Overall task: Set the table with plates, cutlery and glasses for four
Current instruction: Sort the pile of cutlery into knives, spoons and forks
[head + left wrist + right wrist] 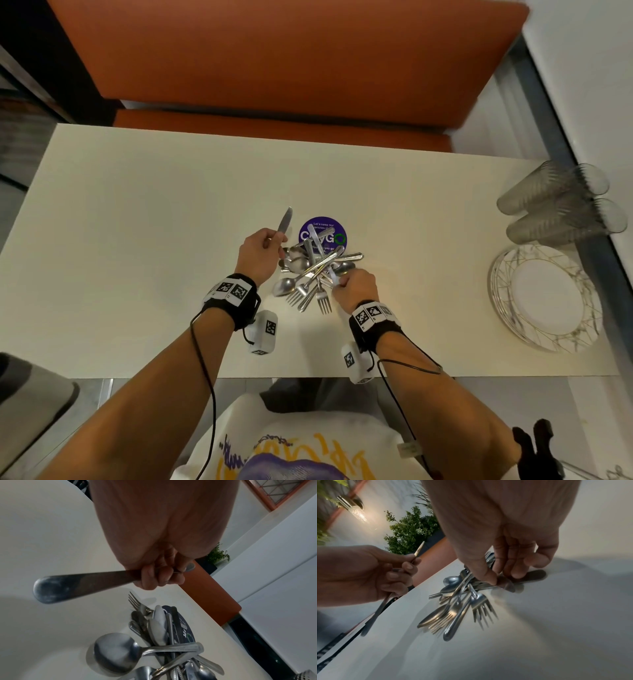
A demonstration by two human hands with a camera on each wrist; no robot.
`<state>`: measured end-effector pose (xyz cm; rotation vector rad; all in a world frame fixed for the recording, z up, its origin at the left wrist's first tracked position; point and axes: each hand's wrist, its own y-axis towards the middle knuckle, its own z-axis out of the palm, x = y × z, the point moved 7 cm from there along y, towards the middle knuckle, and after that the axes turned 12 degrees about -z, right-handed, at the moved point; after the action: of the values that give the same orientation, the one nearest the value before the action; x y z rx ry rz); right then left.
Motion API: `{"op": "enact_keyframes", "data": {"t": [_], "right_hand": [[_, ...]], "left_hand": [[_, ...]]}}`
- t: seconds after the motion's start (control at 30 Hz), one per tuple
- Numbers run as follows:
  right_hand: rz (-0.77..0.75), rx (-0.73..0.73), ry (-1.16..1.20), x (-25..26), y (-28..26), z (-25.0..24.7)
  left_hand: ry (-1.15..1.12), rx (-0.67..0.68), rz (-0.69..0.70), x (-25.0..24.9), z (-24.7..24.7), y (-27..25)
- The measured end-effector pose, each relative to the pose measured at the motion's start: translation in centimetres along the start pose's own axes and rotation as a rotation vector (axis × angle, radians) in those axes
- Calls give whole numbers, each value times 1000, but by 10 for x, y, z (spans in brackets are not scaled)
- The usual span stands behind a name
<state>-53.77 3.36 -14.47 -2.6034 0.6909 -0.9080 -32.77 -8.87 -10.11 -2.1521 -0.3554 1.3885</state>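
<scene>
A knife (285, 221) is held in the curled left hand (261, 251), mid-frame. One piece in the cutlery pile (313, 270) beside it is pinched by the right hand (354, 286) — plates (544, 298) and glasses (561, 205) are stacked far right.

Right hand (508, 555) hiding its pinched piece, glasses (561, 202) blurred, forks (481, 609) motion-smeared

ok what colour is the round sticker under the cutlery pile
Purple, with white lettering and a green ring; the sticker shows best in the head view.

Black wrist straps (236, 301) with checkered marker tags, white camera pods, black cables, printed white shirt (308, 445)
</scene>
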Motion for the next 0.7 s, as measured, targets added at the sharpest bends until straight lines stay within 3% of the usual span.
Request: {"op": "enact_keyframes", "data": {"t": [0.2, 0.6, 0.7], "right_hand": [[43, -113, 135, -17, -6, -36], [-281, -526, 398, 15, 3, -190], [-343, -558, 456, 38, 2, -212]], "left_hand": [[-13, 57, -30, -11, 6, -6], [-97, 173, 56, -57, 18, -14], [-77, 161, 97, -65, 21, -14]]}}
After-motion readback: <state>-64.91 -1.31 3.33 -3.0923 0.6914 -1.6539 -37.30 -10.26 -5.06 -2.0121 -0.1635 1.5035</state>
